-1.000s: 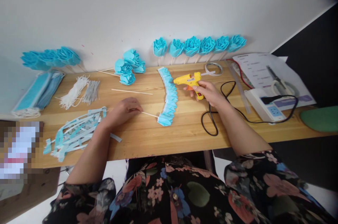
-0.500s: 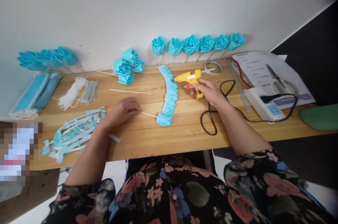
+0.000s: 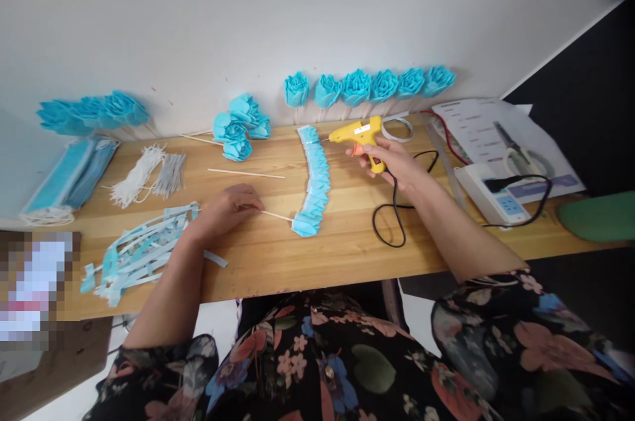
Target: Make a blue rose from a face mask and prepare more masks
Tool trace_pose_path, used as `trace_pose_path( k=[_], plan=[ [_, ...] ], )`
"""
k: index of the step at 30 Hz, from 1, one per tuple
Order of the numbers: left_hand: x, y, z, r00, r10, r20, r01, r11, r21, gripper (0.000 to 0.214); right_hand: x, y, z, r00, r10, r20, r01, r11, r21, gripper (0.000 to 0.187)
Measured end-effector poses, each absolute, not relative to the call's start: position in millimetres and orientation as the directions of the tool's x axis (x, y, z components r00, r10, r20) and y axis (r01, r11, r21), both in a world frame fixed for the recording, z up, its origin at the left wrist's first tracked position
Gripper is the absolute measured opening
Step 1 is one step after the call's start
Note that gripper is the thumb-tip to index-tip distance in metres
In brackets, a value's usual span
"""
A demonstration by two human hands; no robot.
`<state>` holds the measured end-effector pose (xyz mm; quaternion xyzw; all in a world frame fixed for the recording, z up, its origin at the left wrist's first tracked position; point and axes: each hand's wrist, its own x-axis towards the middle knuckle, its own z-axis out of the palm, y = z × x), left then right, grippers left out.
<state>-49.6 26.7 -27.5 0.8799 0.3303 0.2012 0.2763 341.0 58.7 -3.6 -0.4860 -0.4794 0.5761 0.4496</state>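
A yellow glue gun [image 3: 361, 136] is gripped in my right hand [image 3: 397, 161], its nozzle pointing left near the upper part of a pleated blue strip [image 3: 317, 186]. That strip lies on the table in a curve, running from far to near. My left hand [image 3: 235, 206] is closed on one end of a thin wooden stick [image 3: 276, 215]. The stick's other end meets the strip's near end. A second wooden stick [image 3: 246, 173] lies loose beyond my left hand.
Blue fabric flowers [image 3: 357, 87] on sticks lean along the wall, and more flowers [image 3: 237, 128] lie left of them. Cut strips [image 3: 143, 252], ties [image 3: 139, 176] and masks [image 3: 69, 176] are at left. A power strip [image 3: 496, 192], scissors [image 3: 518, 149] and tape roll [image 3: 397, 128] sit right.
My right hand has moved the glue gun slightly away from me, towards the strip's far end. My left hand holds the stick in nearly the same place.
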Motion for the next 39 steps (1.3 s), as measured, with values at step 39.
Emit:
trace_pose_path(
  k=[39],
  plan=[
    [-50, 26, -29, 0.683, 0.714, 0.152, 0.478, -0.595, 0.647, 0.020, 334, 55, -25, -0.057, 0.997, -0.042, 0.054, -0.039, -0.998, 0.027]
  ],
)
